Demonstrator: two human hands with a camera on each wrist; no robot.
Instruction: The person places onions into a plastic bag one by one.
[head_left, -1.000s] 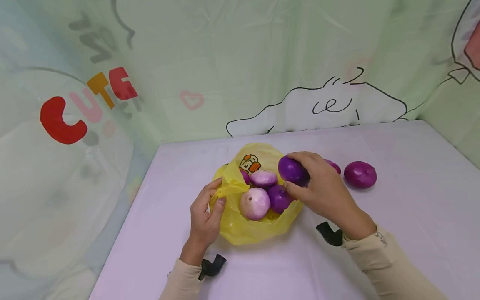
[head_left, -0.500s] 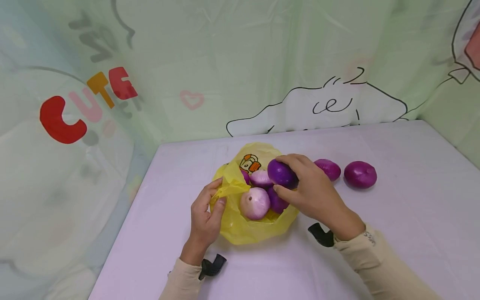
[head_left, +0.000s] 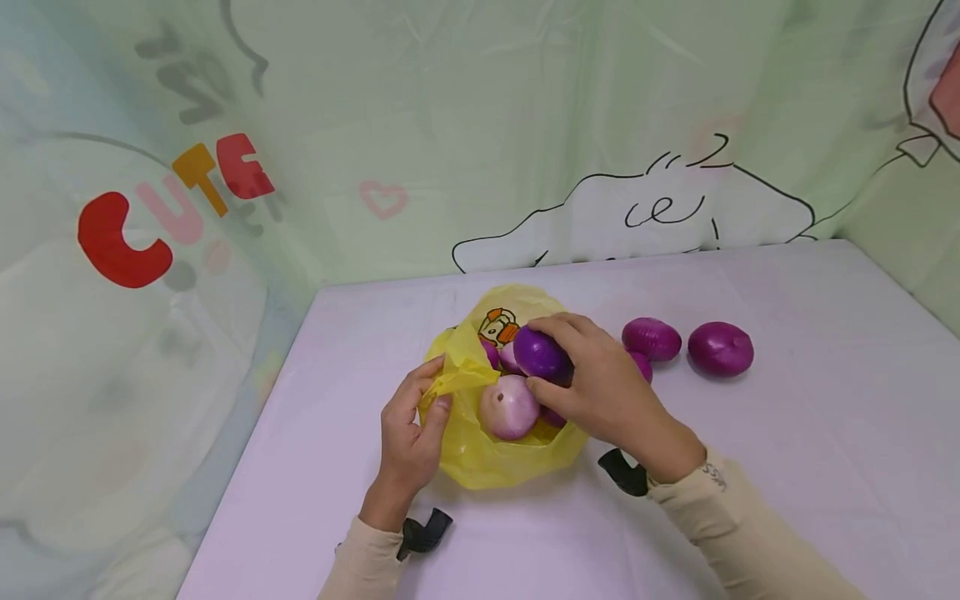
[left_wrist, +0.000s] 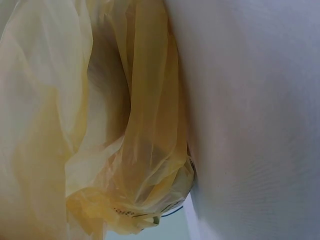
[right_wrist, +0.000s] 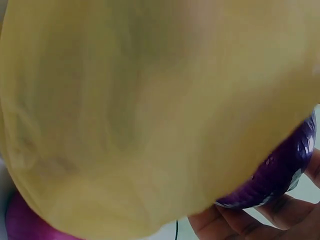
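Note:
A yellow plastic bag (head_left: 480, 468) with a printed duck stands with its mouth spread on the table. Inside lie several onions, among them a pale pink one (head_left: 512, 408). My left hand (head_left: 411, 437) pinches the bag's left rim between thumb and fingers. Over the bag's mouth, my right hand (head_left: 603, 379) grips a dark purple onion (head_left: 540, 354), which hides part of those below. The right wrist view shows this purple onion (right_wrist: 282, 172) with fingertips on it, partly behind the bag. Only folds of the yellow bag (left_wrist: 150, 100) and tabletop fill the left wrist view.
To the right of the bag, purple onions lie on the pale lilac table (head_left: 817, 417): a rounded one (head_left: 720, 349), a ribbed one (head_left: 651, 338) and a third (head_left: 641, 365) half hidden by my right hand. A printed curtain (head_left: 420, 125) hangs behind the table.
My right hand has carried the purple onion leftward, from the bag's right rim to over its middle. The loose onions beyond it have come more into view. My left hand keeps its place.

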